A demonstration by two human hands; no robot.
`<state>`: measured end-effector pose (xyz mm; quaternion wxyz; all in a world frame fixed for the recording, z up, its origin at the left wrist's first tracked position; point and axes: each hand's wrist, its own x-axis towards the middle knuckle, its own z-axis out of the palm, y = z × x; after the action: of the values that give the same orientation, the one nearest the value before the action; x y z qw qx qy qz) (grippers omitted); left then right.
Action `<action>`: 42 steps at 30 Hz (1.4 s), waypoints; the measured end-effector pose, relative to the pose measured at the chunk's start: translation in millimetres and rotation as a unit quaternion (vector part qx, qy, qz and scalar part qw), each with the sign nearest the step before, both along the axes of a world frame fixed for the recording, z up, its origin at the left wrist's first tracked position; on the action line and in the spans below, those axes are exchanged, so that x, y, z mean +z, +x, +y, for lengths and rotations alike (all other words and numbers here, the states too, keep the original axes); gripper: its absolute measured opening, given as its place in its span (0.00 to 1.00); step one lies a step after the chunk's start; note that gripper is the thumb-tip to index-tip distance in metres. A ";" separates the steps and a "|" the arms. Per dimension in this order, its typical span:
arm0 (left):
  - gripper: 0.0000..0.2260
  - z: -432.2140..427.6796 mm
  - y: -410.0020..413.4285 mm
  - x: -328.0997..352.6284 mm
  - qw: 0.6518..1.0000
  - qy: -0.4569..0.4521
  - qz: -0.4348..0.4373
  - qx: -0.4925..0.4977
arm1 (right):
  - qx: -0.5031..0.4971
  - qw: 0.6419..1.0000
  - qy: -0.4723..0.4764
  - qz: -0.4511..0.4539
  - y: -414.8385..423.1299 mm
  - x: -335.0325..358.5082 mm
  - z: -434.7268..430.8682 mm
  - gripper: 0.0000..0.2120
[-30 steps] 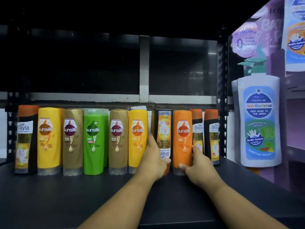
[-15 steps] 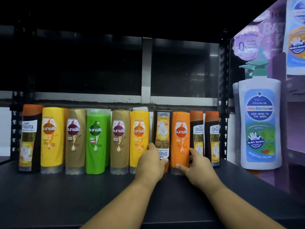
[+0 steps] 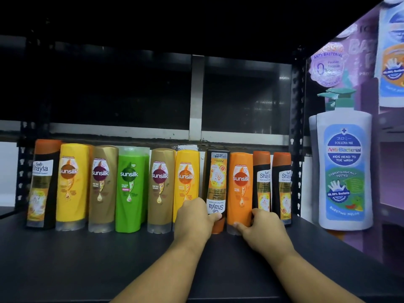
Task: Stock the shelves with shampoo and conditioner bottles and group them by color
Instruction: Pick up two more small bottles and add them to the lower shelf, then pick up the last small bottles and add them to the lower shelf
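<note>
A row of bottles stands at the back of the dark shelf (image 3: 87,259). My left hand (image 3: 193,217) grips the lower part of a black Safi Shayla bottle (image 3: 216,178) standing upside down on its orange cap. My right hand (image 3: 260,228) holds the base of the orange Sunsilk bottle (image 3: 240,184) next to it. Left of them stand a yellow Sunsilk (image 3: 185,178), a gold one (image 3: 160,186), a green one (image 3: 130,186), another gold (image 3: 102,184), another yellow (image 3: 71,182) and a black Shayla (image 3: 42,182). Two black Shayla bottles (image 3: 272,182) stand at the right end.
A large white anti-bacterial pump bottle (image 3: 344,169) stands on the neighbouring shelf at the right, beyond the black perforated upright (image 3: 296,149). The shelf surface in front of the row is bare and dark.
Both hands keep their hold on the same two bottles. The upside-down Shayla bottle and the orange Sunsilk have been nudged slightly; the view has drifted a little.
</note>
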<state>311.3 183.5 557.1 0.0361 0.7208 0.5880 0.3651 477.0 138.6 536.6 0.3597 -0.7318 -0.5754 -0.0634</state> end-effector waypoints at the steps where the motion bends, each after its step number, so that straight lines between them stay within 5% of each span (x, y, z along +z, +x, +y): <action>1: 0.22 -1.3 -0.8 -0.5 1.000 0.008 0.001 -0.001 | -0.011 1.000 -0.002 -0.013 -0.1 0.0 -0.9 0.19; 11: 0.12 -4.2 -4.7 -5.6 0.982 0.030 0.100 -0.159 | -0.052 0.988 -0.039 -0.137 -8.3 5.7 -17.1 0.15; 20: 0.10 -28.8 3.5 -0.1 0.915 -0.047 0.146 -0.372 | 0.040 0.978 -0.173 -0.113 19.3 5.9 -71.5 0.13; 28: 0.28 -85.3 0.7 2.5 0.893 -0.102 0.243 -0.365 | 0.068 0.973 -0.197 -0.098 21.1 -5.5 -163.6 0.24; 32: 0.29 -139.5 -9.7 -6.7 0.893 -0.050 0.274 -0.354 | 0.083 0.973 -0.174 -0.125 11.4 -13.9 -205.4 0.25; 38: 0.19 -224.5 -34.4 -52.1 0.912 0.014 0.098 -0.398 | 0.116 0.982 -0.131 -0.073 -13.7 -41.9 -280.7 0.26; 42: 0.20 -251.4 -36.2 -126.1 0.914 -0.055 0.118 -0.385 | 0.104 0.967 -0.217 -0.080 -28.7 -100.5 -314.4 0.26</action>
<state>275.1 -67.9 431.0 0.1438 0.9261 0.2843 0.2022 448.3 -175.8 436.1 0.1502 -0.7212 -0.6749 0.0424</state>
